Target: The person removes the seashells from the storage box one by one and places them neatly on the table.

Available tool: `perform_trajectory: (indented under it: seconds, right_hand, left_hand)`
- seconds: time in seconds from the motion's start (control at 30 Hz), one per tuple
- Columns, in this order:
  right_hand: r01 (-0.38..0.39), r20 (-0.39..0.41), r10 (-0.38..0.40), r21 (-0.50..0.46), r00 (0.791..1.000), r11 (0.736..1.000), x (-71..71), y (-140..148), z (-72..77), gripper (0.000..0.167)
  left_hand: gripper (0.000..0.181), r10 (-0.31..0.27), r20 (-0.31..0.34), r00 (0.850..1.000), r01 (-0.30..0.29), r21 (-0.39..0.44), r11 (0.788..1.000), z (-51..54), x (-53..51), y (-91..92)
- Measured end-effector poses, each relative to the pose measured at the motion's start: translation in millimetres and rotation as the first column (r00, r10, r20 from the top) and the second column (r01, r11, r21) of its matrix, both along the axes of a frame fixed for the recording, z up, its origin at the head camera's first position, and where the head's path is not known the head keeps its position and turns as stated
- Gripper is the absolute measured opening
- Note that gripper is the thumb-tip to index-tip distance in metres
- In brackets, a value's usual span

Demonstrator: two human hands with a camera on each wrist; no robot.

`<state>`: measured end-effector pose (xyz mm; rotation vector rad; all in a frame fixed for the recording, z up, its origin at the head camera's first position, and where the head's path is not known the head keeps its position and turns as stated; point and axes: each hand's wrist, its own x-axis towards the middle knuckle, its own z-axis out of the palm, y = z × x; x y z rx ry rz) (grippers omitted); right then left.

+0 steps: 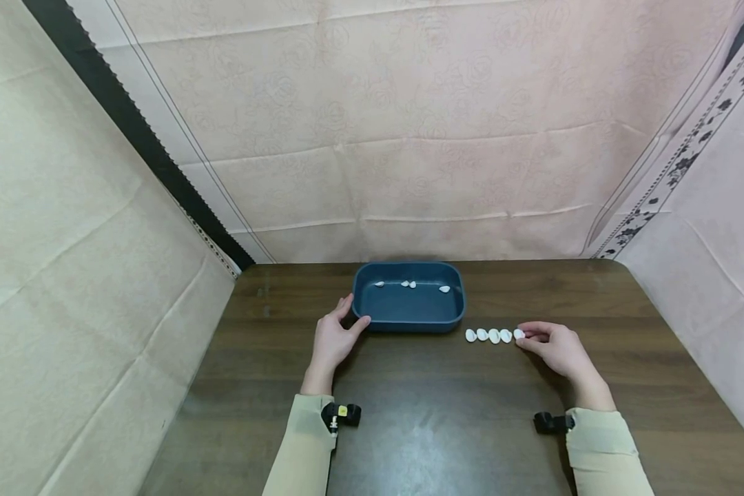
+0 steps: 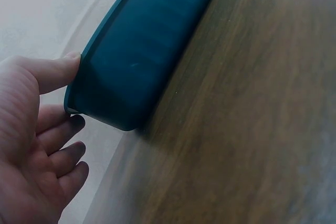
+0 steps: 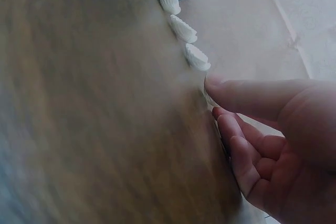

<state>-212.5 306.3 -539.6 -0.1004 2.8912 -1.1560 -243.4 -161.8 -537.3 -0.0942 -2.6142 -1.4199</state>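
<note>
At the left front corner of a dark blue rectangular tray [image 1: 409, 326], my left hand [image 1: 335, 337] grips the rim, thumb on the front side and fingers on the left side. In the left wrist view, the thumb [image 2: 60, 73] presses the rim of the tray [image 2: 131, 61]. My right hand [image 1: 558, 348] pinches a white seashell [image 1: 519, 333] between thumb and fingers at the right end of a row. Several ribbed white seashells [image 1: 494, 336] form that row on the table. In the right wrist view, the thumb [image 3: 241, 95] mostly hides the pinched shell.
Inside the tray lie several more white shells [image 1: 444, 289], spread apart. The brown wooden table [image 1: 421, 413] ends at the back against a pale patterned cloth [image 1: 409, 193]. More cloth hangs on the left [image 1: 99, 275] and right sides.
</note>
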Motion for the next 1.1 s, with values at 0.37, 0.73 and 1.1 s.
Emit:
perform_trajectory:
  seconds: [0.37, 0.73, 1.1]
  right_hand:
    - [0.002, 0.009, -0.002, -0.002, 1.000, 1.000, 0.9, -2.4, 3.1, 0.036]
    - [-0.004, 0.017, 0.004, -0.013, 1.000, 1.000, 1.6, -2.0, 1.7, 0.035]
    - [-0.025, 0.006, 0.025, 0.010, 1.000, 1.000, 1.5, -2.4, 2.3, 0.033]
  left_hand:
    - [0.068, 0.000, 0.009, 1.000, 0.000, -0.002, 1.000, 0.8, -0.5, 0.0]
    - [0.068, -0.004, -0.005, 1.000, 0.004, -0.002, 1.000, 0.5, -0.2, -0.2]
    - [0.070, -0.006, 0.007, 1.000, 0.006, -0.008, 1.000, 0.1, 0.4, -1.2]
